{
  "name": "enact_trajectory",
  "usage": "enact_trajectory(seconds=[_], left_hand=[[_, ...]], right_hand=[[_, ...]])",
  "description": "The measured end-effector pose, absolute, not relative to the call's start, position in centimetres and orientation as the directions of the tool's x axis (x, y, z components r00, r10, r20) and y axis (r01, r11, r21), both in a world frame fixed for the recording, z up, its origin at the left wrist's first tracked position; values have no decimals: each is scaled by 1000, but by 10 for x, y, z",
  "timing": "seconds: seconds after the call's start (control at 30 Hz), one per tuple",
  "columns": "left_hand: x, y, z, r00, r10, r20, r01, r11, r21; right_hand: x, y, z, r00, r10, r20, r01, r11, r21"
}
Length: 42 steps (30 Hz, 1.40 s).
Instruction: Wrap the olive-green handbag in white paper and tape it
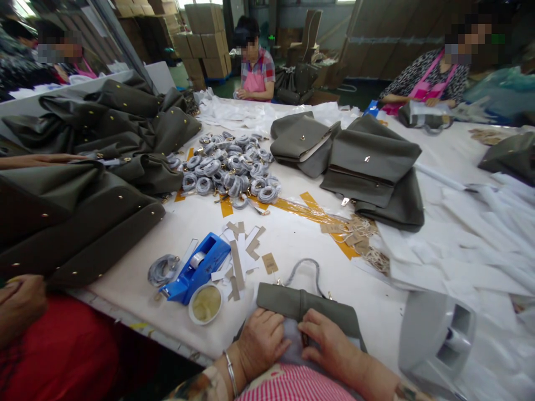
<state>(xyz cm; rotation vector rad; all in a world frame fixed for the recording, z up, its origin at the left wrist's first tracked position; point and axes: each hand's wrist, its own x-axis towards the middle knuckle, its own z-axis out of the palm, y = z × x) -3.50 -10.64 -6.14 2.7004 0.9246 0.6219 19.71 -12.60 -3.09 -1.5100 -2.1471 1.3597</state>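
Observation:
An olive-green handbag [334,313] lies at the table edge right in front of me, its grey wrapped handle [311,260] looping up at the far side. My left hand [262,341] grips the bag's near left part, fingers curled over the flap edge and pale wrapping. Beside it, my right hand [328,341] pinches the flap near a small dark fitting at the middle; the fingers partly hide it. Between the hands shows pale, thin wrapping [291,337]. Just beyond the handle lies a brown paper tag [270,263].
Left of the bag are a blue tape dispenser [204,264], a small bowl [205,304] and paper strips [239,262]. A grey tape dispenser [430,334] stands right. Coiled wrapped straps [234,164], finished bags [376,161] and piled bags [75,217] lie farther off. Several co-workers surround the table.

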Motion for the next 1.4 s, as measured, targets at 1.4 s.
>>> enact_trajectory(seconds=[1.4], left_hand=[[-7,-109,-63,732,681,-17,585,-614,530]], right_hand=[[202,-162,-50,-226,906,-357,718,-93,-690]])
